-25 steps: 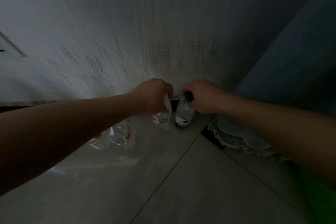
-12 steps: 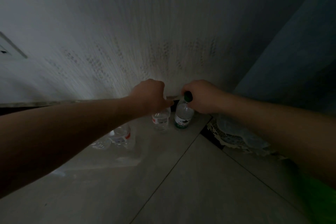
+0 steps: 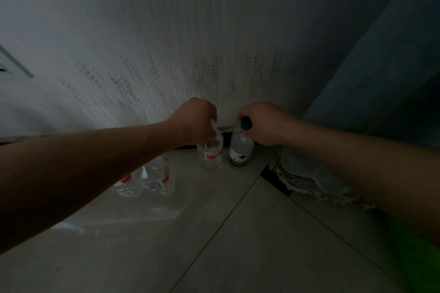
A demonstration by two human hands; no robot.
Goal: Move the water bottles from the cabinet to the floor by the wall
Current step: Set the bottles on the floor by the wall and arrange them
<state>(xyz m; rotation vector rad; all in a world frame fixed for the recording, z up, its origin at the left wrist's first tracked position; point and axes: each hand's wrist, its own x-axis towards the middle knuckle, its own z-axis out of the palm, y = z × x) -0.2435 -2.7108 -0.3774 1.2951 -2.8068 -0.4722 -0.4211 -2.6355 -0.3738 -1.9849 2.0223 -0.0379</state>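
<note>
Two clear water bottles stand side by side on the tiled floor against the wall. The one with a red label (image 3: 211, 155) has my left hand (image 3: 194, 120) closed over its top. The one with a green cap and green label (image 3: 240, 150) has my right hand (image 3: 263, 123) closed around its neck. Two more clear bottles with red labels (image 3: 156, 177) stand on the floor to the left, partly hidden behind my left forearm.
A pale striped wall (image 3: 166, 43) rises straight ahead. A bluish panel (image 3: 392, 66) closes the corner on the right. A lace-edged cloth or mat (image 3: 307, 178) lies on the floor at the right. Light tiles (image 3: 250, 245) spread toward me.
My left hand has shifted slightly on the red-label bottle's top, and the bottle's neck shows again below it. My right hand stays on the green-cap bottle.
</note>
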